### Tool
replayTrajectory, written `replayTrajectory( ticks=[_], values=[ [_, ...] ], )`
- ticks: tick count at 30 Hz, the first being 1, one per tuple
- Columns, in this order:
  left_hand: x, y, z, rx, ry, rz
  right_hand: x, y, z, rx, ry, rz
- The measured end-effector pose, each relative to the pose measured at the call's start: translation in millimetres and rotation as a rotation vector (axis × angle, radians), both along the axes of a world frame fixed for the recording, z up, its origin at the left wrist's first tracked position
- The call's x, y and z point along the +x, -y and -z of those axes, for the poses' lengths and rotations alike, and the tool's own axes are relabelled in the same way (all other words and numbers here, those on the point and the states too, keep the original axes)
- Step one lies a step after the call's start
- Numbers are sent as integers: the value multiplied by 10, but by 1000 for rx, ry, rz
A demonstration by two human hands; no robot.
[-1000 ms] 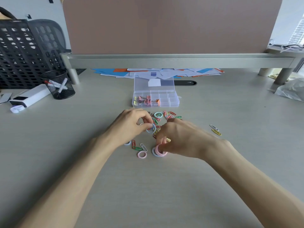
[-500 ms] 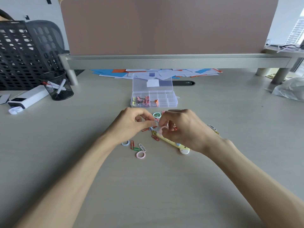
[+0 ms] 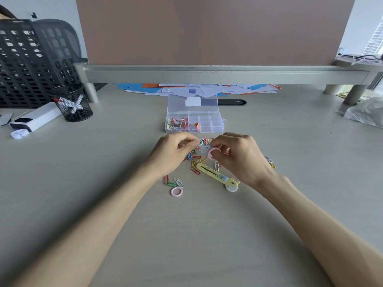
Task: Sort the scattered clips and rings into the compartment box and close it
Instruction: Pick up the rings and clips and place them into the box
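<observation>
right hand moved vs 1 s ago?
Yes. The right hand has shifted away from the person, toward the compartment box, lifting off the yellow giraffe cutter it had covered, and holds a pink ring.

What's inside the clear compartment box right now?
The compartment box holds pink and orange binder clips in its left compartments; the right ones look empty. Nothing covers it.
</observation>
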State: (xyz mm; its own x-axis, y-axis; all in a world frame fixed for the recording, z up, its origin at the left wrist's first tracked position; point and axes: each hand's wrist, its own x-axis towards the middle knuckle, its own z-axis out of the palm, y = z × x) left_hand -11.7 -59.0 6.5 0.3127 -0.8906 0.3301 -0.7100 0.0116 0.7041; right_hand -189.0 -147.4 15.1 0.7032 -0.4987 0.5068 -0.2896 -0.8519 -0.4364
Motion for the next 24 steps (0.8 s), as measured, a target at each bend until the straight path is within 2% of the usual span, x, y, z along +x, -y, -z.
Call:
replayTrajectory(
  ticks=[3,8,13,16,19,24],
  values=[
    [109,180,1,59,356,-106,-3,130,-49,14,-52,27],
    [148,426,-8,180,457,-139,157,355,-139,37,-78,11],
    [194,509,-97,170,314,-106,324,518,-169,124,-145,-27],
    [202,568,-205,165,117,-104,372,583,-189,130,-97,-3],
    [217,638,-304,167,33,-74,394,663,-243,124,-68,12],
    [301,796,-317,173,-143,54,393,857,-308,75,-128,24]
  ],
)
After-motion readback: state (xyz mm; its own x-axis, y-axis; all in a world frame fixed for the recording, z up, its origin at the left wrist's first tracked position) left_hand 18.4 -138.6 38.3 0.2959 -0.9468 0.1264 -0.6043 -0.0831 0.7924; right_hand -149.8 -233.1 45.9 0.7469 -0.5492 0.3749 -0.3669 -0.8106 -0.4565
